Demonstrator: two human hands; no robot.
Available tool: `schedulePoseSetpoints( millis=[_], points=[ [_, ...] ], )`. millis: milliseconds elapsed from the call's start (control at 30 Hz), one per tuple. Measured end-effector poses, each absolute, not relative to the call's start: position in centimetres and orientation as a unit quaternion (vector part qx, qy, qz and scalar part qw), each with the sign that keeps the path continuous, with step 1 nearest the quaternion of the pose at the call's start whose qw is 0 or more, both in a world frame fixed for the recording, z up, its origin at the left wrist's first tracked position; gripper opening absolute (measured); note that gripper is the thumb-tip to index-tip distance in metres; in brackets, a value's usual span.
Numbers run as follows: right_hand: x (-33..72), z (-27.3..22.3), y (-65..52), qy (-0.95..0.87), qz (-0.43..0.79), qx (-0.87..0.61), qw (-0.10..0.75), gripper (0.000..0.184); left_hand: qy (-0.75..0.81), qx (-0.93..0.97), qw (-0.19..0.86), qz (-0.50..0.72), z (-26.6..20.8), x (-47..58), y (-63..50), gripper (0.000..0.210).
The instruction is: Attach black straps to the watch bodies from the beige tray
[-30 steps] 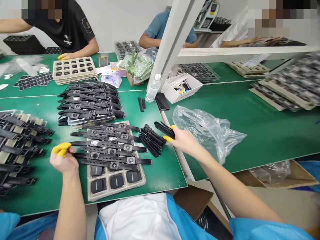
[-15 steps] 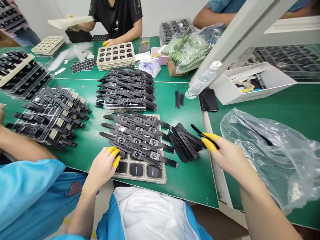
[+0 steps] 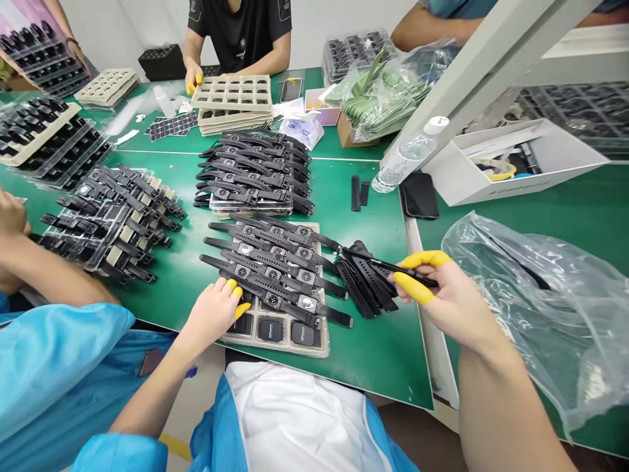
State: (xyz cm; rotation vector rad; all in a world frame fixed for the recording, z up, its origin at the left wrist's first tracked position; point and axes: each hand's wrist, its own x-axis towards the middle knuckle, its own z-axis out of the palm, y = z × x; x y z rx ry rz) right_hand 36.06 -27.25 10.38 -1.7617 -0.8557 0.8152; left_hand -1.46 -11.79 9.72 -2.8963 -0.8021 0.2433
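At the far left I see a co-worker's forearm (image 3: 34, 262) lying on the green table (image 3: 383, 354), just beside a heap of black watches on trays (image 3: 105, 219). My left hand (image 3: 213, 314) rests at the near left corner of the tray of watches (image 3: 275, 331) in front of me; its yellow-capped fingertips (image 3: 236, 298) touch the strap ends of the nearest watches (image 3: 275, 272) laid in rows across that tray. The fingers lie loosely curled and together, pinching nothing that I can make out. Behind the tray sits another stack of watches (image 3: 255, 174), and beyond it a person in a black shirt holds a beige tray (image 3: 230, 92). Right of my tray lies a fan of loose black straps (image 3: 366, 282), touching the watch ends. My right hand (image 3: 447, 298) pinches one strap (image 3: 393, 267) between capped thumb and forefinger, holding it just over that fan. Farther right a clear plastic bag (image 3: 535, 295) lies crumpled, with a white box (image 3: 521, 167) and a water bottle (image 3: 405, 157) behind.
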Motion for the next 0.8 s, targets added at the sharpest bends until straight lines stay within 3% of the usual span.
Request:
schedulePoseSetpoints(
  millis=[167, 267, 367, 433, 667, 800],
  points=[
    [34.4, 11.8, -25.8, -0.358, 0.396, -0.603, 0.592, 0.041, -0.274, -0.959, -0.021, 0.07, 12.0, -2.0, -11.1, 0.016],
    [32.1, 12.2, -23.6, -0.387, 0.419, -0.535, 0.623, 0.038, -0.311, -0.934, -0.177, -0.018, 14.3, -0.7, -10.3, 0.008],
    [29.1, 11.3, -21.4, -0.369, 0.527, -0.453, 0.617, 0.035, -0.3, -0.859, -0.381, -0.163, 14.8, 3.4, -9.5, 0.021],
    [27.2, 10.1, -20.4, -0.341, 0.579, -0.402, 0.622, 0.032, -0.251, -0.817, -0.464, -0.231, 13.6, 7.1, -9.1, 0.025],
    [25.8, 7.0, -20.4, -0.351, 0.607, -0.376, 0.606, 0.033, -0.103, -0.882, -0.387, -0.248, 7.9, 12.3, -8.4, 0.06],
    [26.2, 7.2, -20.7, -0.318, 0.627, -0.4, 0.589, 0.035, -0.084, -0.89, -0.376, -0.246, 7.9, 11.3, -8.3, 0.061]
  ],
)
